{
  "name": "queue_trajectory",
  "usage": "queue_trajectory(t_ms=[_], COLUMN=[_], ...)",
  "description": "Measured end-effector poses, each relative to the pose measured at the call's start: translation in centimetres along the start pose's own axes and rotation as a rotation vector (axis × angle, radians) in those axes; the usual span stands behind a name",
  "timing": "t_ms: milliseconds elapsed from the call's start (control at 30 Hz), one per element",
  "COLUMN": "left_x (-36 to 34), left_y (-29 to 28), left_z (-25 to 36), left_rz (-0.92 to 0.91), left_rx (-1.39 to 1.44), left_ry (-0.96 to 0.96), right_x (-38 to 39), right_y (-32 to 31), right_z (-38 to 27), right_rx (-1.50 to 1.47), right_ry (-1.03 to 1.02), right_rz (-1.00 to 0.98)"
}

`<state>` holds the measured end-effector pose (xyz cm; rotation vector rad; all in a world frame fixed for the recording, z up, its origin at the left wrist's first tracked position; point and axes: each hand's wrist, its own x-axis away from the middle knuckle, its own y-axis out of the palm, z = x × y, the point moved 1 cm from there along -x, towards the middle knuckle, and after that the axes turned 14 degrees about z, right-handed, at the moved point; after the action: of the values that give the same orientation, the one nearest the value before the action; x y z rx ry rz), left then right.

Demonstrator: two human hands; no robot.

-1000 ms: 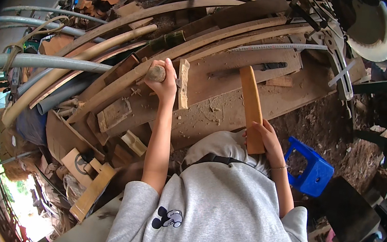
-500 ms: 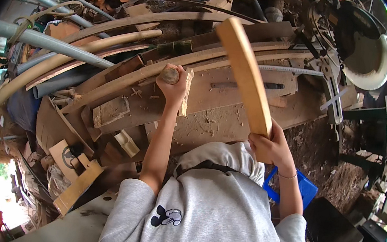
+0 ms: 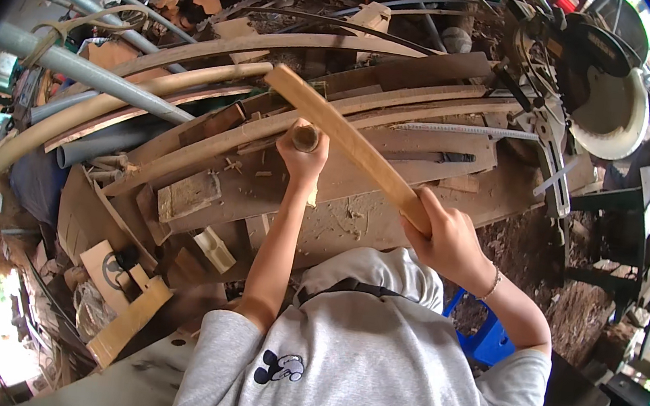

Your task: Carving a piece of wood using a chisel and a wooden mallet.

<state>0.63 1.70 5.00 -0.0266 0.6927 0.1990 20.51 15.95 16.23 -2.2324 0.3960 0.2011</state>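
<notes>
My left hand (image 3: 303, 164) is closed around an upright round wooden tool handle (image 3: 305, 138), whose end faces up; its lower part is hidden under the fist. Below that fist, a sliver of a pale wooden piece (image 3: 312, 196) shows beside my wrist. In my right hand (image 3: 449, 238) is a long, flat wooden bar (image 3: 348, 143), gripped at its near end. The bar slants up to the left, its far part passing close to the handle's top; I cannot tell whether they touch. Wood chips lie on the broad board (image 3: 397, 212) beneath.
A thin-bladed tool with a dark handle (image 3: 456, 157) and a metal ruler (image 3: 472, 130) lie beyond the bar. Long curved wooden strips (image 3: 212, 128) cross behind. Metal pipes (image 3: 97, 75) jut in from the left. At right are a circular saw (image 3: 609, 100) and a blue plastic stool (image 3: 491, 337).
The wooden bar has swung down and left from a steeper, raised position, and my right elbow has moved outward. My left hand has shifted slightly right and nearer, still gripping the handle.
</notes>
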Motion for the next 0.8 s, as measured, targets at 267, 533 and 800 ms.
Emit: queue_trajectory(t_ms=[267, 533, 800], left_x=[0.2, 0.8, 5.1], left_y=[0.6, -0.4, 0.5], left_z=[1.4, -0.6, -4.1], left_rz=[-0.041, -0.100, 0.031], left_rx=[0.068, 0.009, -0.222], left_ry=[0.011, -0.149, 0.342], right_x=[1.0, 0.3, 2.6], right_y=[-0.4, -2.8, -1.2], right_z=[-0.9, -2.4, 0.8], right_rx=[-0.184, -0.272, -0.059], right_ry=[-0.055, 0.097, 0.120], right_rz=[0.260, 0.459, 0.097])
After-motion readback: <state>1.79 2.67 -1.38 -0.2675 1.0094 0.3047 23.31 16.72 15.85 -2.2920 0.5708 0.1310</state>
